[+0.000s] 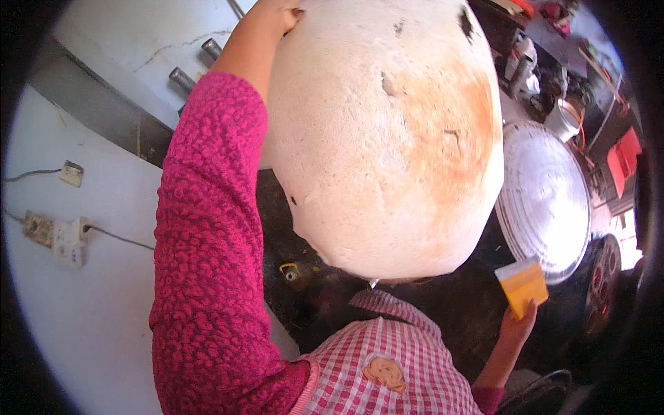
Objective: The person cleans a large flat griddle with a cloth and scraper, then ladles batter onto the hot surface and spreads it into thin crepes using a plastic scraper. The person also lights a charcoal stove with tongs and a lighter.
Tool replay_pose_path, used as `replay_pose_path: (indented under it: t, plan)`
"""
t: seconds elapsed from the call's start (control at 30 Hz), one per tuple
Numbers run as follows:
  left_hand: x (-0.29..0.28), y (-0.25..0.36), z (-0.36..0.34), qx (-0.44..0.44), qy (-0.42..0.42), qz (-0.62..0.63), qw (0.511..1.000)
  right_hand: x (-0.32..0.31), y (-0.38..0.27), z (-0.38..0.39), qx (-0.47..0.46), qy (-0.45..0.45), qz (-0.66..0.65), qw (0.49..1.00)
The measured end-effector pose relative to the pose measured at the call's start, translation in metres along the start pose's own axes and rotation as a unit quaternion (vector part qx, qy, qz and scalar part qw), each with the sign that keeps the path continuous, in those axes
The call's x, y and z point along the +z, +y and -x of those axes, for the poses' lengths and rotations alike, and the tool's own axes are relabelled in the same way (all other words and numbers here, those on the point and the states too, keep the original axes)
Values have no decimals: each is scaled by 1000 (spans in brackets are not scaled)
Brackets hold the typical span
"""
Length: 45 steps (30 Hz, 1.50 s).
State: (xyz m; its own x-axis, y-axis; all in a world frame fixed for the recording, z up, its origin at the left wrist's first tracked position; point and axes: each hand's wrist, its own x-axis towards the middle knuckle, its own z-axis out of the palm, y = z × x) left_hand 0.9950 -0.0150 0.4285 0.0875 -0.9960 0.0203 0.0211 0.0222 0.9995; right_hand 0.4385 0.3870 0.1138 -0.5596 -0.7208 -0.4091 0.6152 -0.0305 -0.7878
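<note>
A large, pale flatbread (pixel 332 138) with a browned patch and a few small holes hangs in front of me and fills the middle of the view. My left hand (pixel 292 19) reaches up and pinches its upper left edge; part of that hand is cut off by the top of the picture. Low on the right, my right hand (pixel 520 319) grips a yellow scraper (pixel 523 287) with a pale blade edge. The scraper is apart from the flatbread, close to the lower rim of a big round metal lid (pixel 543 200).
Wired sockets (pixel 69 242) are on the white wall at left. Behind the flatbread lies a dark surface (pixel 277 228) with a small yellow-edged fitting (pixel 289 272). A white bucket (pixel 564 119) and assorted items crowd the far right. A dark round-ringed object (pixel 604 280) stands beyond the scraper.
</note>
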Motion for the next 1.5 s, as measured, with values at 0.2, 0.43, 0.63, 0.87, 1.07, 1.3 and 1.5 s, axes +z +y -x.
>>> replay_pose_path:
  t: [0.2, 0.43, 0.63, 0.87, 1.07, 1.3, 1.5]
  plan:
    - [-187, -93, -22, 0, 291, 216, 932, 57, 29, 12, 93, 41, 22, 995]
    - [-258, -267, 13, 6, 460, 347, 817, 92, 49, 3, 42, 9, 197, 980]
    - [-303, -386, 33, -74, 555, 394, 729, 76, 63, -2, 2, -34, 411, 911]
    - [-319, -455, 45, -157, 639, 303, 689, 81, 74, 7, -15, -107, 492, 864]
    - [-373, -465, 21, -107, 577, 304, 750, 124, 83, 11, 191, -4, 187, 964]
    - [-364, -469, 56, -137, 459, 231, 847, 179, 108, 40, 135, -56, 271, 951]
    - [-200, -376, 67, -5, 336, -58, 940, 202, 97, 53, 120, -187, 386, 895]
